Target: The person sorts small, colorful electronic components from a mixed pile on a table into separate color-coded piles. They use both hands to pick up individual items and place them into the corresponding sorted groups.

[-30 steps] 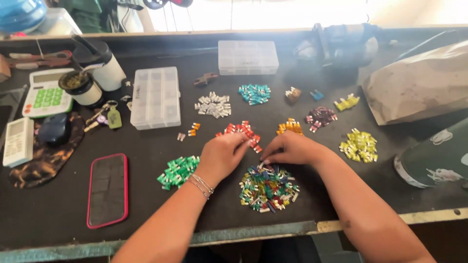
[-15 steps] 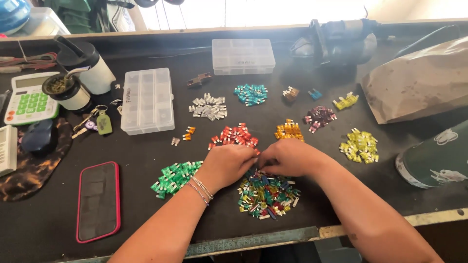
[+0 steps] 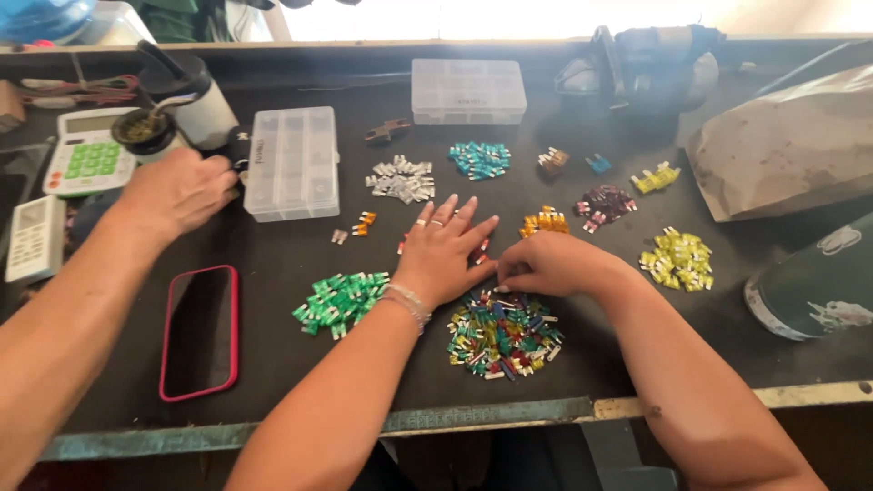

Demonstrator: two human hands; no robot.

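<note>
My left hand [image 3: 443, 247], with rings and a bead bracelet, lies flat with fingers spread over a pile of red blade fuses [image 3: 479, 251], mostly hiding it. To its right my right hand [image 3: 550, 264] is curled, its fingertips pinched together at the top edge of a mixed-colour fuse pile [image 3: 503, 334]. I cannot see whether a fuse is between those fingers. A green fuse pile [image 3: 339, 298] lies just left of my left wrist.
Another person's hand [image 3: 177, 191] reaches in from the left beside a clear organiser box [image 3: 291, 162]. Sorted piles: white [image 3: 400, 179], teal [image 3: 479, 159], orange [image 3: 543, 221], yellow [image 3: 678, 259]. A red-cased phone [image 3: 199, 329], a calculator [image 3: 84, 164], a second clear box [image 3: 467, 90], a bag [image 3: 791, 145].
Another person's arm has come in from the left toward the organiser box. My left hand has opened flat over the red pile. My right hand stays at the mixed pile.
</note>
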